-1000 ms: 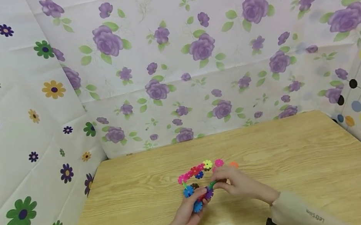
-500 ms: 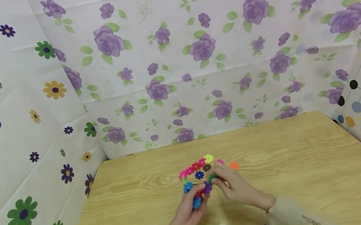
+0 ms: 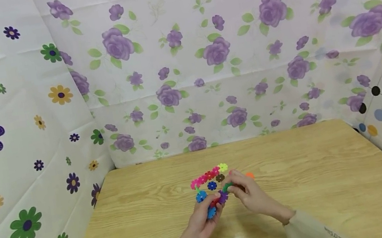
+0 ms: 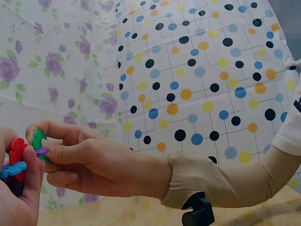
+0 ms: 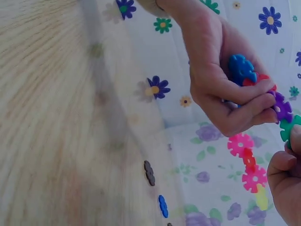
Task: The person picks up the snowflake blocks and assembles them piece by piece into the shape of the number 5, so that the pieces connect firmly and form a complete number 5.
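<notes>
left hand: curled round the red flower disc and blue flower disc, just left of the purple flower disc
right hand: thumb and fingers pinching the green flower disc at the purple flower disc's edge
pink-and-red chain: beyond the purple flower disc, ending in a yellow flower disc
wooden table, beyond the purple flower disc: brown flower disc, dark blue flower disc

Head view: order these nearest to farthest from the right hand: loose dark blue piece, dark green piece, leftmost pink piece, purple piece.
1. Dark green piece: pinched by the right hand.
2. Purple piece: just lower left of the green one.
3. Loose dark blue piece: lying further left.
4. Leftmost pink piece: farthest left of the four.
</notes>
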A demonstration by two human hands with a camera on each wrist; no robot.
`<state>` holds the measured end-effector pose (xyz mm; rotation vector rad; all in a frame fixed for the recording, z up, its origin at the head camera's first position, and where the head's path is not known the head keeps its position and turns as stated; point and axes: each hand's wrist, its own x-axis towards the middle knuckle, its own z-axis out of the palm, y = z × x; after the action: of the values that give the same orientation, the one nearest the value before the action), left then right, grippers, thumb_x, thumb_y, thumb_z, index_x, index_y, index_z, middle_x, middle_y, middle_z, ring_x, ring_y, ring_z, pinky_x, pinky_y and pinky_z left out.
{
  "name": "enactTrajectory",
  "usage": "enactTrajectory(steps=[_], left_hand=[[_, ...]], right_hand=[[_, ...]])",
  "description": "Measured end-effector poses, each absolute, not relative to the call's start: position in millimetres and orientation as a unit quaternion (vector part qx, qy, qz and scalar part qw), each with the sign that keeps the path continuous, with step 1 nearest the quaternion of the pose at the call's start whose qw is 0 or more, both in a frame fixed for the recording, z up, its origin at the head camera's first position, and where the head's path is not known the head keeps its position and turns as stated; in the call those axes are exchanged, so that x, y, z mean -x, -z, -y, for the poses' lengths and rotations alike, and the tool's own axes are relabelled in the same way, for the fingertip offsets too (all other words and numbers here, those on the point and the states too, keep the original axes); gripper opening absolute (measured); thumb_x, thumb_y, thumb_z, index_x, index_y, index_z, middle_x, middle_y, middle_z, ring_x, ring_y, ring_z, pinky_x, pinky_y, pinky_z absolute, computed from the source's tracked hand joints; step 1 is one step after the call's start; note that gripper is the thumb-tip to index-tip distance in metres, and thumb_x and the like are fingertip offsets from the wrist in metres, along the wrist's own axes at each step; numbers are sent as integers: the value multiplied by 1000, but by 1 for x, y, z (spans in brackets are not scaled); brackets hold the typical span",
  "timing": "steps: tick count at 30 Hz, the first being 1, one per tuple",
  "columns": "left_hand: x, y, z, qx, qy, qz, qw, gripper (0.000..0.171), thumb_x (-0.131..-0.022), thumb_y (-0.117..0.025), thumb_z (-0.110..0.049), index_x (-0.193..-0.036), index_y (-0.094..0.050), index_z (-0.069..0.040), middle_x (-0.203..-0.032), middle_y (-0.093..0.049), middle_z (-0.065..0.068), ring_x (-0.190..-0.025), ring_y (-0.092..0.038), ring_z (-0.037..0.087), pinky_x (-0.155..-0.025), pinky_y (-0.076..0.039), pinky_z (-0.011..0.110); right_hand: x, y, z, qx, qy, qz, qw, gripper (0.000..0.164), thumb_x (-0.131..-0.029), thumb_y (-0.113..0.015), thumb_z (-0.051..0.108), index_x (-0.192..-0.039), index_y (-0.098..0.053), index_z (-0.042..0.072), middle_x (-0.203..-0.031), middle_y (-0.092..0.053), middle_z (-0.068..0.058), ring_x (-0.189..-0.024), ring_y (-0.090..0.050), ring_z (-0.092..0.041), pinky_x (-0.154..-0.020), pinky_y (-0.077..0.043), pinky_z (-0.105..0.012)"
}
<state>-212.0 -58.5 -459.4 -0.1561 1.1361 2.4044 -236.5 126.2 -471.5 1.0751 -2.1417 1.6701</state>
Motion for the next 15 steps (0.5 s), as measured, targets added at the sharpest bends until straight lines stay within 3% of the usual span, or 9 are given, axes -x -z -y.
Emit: enactTrajectory(steps=[3,11,15], left_hand=[[212,458,57,65,-878,-410,238,9,-91,-61,-7,-99,-56,-8,-100,-56,7,-79,-58,6,-68,-50,6],[213,455,52,62,-883,-409,224,8,-91,-62,-7,-98,-58,-7,-103,-55,6,-82,-58,7,-70,-51,7],[212,455,52,63,-880,-416,218,12,-90,-64,-8,-101,-57,-7,-102,-56,6,-81,-59,6,-70,-51,8]], right_hand=[[237,470,-127,-374,-579,718,99,23,-96,-42,-10,-102,-62,0,-80,-43,-12,-59,-38,-16,-50,-38,-23],[236,469,-128,-337,-594,723,101,22,-101,-42,1,-103,-63,8,-80,-42,-10,-58,-37,-12,-49,-38,-23],[238,467,-135,-309,-604,733,57,20,-102,-44,11,-106,-64,9,-82,-45,-7,-61,-40,-10,-52,-41,-22]])
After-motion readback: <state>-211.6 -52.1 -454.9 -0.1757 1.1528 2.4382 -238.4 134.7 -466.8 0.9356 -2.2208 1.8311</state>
